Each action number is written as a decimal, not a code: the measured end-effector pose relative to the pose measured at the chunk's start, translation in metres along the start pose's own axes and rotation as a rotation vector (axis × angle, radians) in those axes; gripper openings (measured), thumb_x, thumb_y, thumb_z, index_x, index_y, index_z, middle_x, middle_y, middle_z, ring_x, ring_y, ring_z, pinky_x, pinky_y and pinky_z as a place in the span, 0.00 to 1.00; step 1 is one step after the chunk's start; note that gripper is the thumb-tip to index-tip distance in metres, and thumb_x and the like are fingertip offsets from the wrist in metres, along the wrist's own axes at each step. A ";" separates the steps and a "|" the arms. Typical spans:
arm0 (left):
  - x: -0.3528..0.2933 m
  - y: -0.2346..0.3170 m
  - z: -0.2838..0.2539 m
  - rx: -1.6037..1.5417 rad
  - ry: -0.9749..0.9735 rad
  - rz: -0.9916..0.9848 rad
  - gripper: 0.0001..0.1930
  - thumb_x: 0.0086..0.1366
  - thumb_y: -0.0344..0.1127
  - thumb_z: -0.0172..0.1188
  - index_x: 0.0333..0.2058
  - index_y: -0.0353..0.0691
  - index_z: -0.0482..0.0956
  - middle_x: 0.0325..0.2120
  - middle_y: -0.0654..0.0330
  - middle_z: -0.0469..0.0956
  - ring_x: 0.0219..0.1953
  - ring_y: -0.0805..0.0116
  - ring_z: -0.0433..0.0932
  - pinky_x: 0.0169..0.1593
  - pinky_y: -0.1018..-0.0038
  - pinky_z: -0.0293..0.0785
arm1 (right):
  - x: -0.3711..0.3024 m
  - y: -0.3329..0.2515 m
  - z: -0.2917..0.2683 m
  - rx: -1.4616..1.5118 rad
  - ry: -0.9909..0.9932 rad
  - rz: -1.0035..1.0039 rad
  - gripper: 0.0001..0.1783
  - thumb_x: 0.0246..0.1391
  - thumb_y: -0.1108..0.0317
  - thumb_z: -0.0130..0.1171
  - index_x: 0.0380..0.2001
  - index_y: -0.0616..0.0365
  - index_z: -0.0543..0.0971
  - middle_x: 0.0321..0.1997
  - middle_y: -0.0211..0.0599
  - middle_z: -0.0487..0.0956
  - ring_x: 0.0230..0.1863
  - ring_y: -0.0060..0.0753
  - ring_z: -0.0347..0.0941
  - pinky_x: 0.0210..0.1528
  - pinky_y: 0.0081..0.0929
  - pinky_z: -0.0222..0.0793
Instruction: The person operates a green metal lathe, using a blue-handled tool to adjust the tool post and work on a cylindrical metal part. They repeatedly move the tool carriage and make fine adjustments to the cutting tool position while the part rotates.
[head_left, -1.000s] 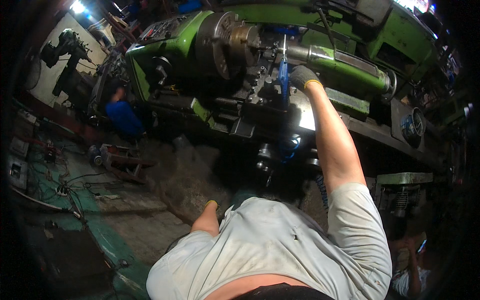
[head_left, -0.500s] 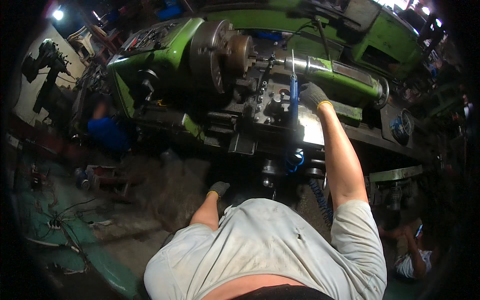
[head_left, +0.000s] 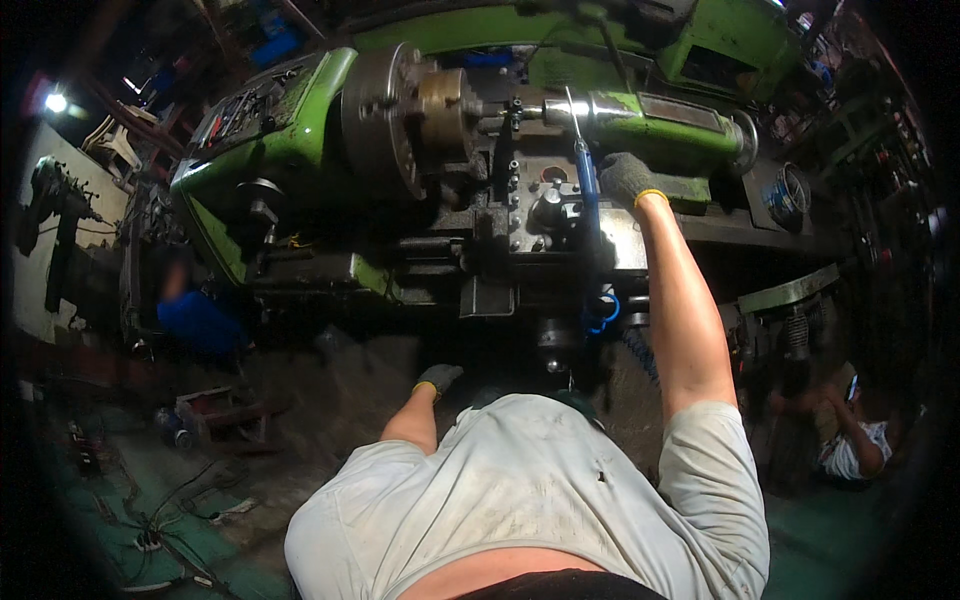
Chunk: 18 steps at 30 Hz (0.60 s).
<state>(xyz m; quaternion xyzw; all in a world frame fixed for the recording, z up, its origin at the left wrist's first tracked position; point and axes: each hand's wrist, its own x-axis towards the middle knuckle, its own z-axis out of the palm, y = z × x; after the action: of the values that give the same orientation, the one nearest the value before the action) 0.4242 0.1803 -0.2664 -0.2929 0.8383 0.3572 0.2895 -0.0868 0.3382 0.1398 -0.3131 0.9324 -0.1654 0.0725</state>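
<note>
In front of me stands a green lathe (head_left: 320,120) with a large steel chuck (head_left: 385,120) and a tailstock (head_left: 660,125). My right hand (head_left: 628,178), in a dark knit glove with a yellow cuff, is reached out over the carriage (head_left: 625,240). Its fingers are closed on a blue air blow gun (head_left: 587,185); the grip is partly hidden. The gun's thin metal nozzle points away, crossing in front of the tailstock's bright quill. Beside my body hangs my gloved left hand (head_left: 438,377), low and apart from the machine, its fingers lost in shadow.
A blue coiled hose (head_left: 640,355) hangs below the carriage. Loose tools (head_left: 235,115) lie on the headstock. Cables (head_left: 150,530) trail over the floor at the left. A person in blue (head_left: 200,320) is at the left; another person (head_left: 855,440) sits low at the right.
My view has shifted, so the lathe sits further left in it. The blow gun leans slightly more to the left, still at my right hand. My left hand stays low.
</note>
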 end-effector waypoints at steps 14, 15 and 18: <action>0.007 -0.009 0.020 -0.229 -0.023 -0.078 0.26 0.75 0.55 0.44 0.57 0.47 0.81 0.59 0.46 0.77 0.63 0.46 0.73 0.66 0.55 0.68 | -0.005 -0.004 -0.012 0.147 0.033 -0.118 0.15 0.51 0.64 0.59 0.38 0.59 0.87 0.39 0.54 0.85 0.43 0.59 0.82 0.49 0.45 0.76; 0.008 -0.012 0.025 -0.250 -0.020 -0.077 0.26 0.75 0.55 0.43 0.57 0.48 0.80 0.59 0.47 0.78 0.63 0.46 0.74 0.66 0.55 0.68 | -0.007 -0.006 -0.014 0.148 0.032 -0.136 0.15 0.51 0.64 0.59 0.39 0.59 0.87 0.40 0.54 0.85 0.43 0.60 0.82 0.49 0.45 0.76; -0.004 -0.012 0.038 -0.320 -0.017 -0.100 0.24 0.75 0.53 0.43 0.58 0.49 0.79 0.58 0.47 0.78 0.62 0.46 0.75 0.65 0.55 0.69 | -0.034 -0.033 -0.039 0.192 0.001 -0.223 0.16 0.51 0.63 0.60 0.39 0.58 0.87 0.42 0.54 0.85 0.45 0.60 0.81 0.50 0.46 0.76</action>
<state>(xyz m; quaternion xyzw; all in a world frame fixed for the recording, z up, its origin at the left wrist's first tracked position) 0.4461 0.2036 -0.2907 -0.3736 0.7527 0.4737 0.2635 -0.0507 0.3440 0.1893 -0.4061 0.8718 -0.2613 0.0828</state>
